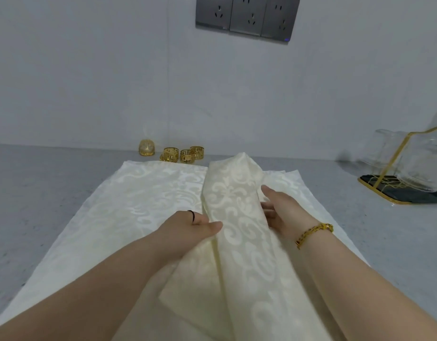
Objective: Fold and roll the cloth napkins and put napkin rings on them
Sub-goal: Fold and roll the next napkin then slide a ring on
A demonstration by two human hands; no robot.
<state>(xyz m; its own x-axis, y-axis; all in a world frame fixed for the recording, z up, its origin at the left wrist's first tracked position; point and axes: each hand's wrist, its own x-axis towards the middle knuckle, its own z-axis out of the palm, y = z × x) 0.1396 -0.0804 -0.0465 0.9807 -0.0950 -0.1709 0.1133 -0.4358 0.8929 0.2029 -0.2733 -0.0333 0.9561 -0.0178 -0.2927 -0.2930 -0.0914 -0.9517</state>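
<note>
My two bare forearms reach forward from the bottom of the view. Between them a folded napkin [237, 217], cream damask with a scroll pattern, runs as a long narrow strip away from me. It is lifted slightly and rests on a flat napkin [128, 205] of the same cloth, spread over the grey worktop [40, 193].

My left hand [195, 226] pinches the strip's left edge, thumb on top and fingers hidden beneath. My right hand [284, 212], a gold bracelet [314, 233] at the wrist, curls its fingers in against and under the right edge, thumb raised beside the cloth.

I judge this to be the folding step, before any rolling. To do it well, the long edges should line up along the whole strip, the layers should be smoothed flat from the middle outward, and the far end, which peaks up, should be pressed down so the roll starts even.

Beyond the cloth, several gold napkin rings [186, 155] cluster by the wall, unused, with a small gold domed ornament [146, 147] just to their left. Far right stands a clear stand with gold trim [409, 163]. Grey wall sockets [247, 17] sit high on the wall.
</note>
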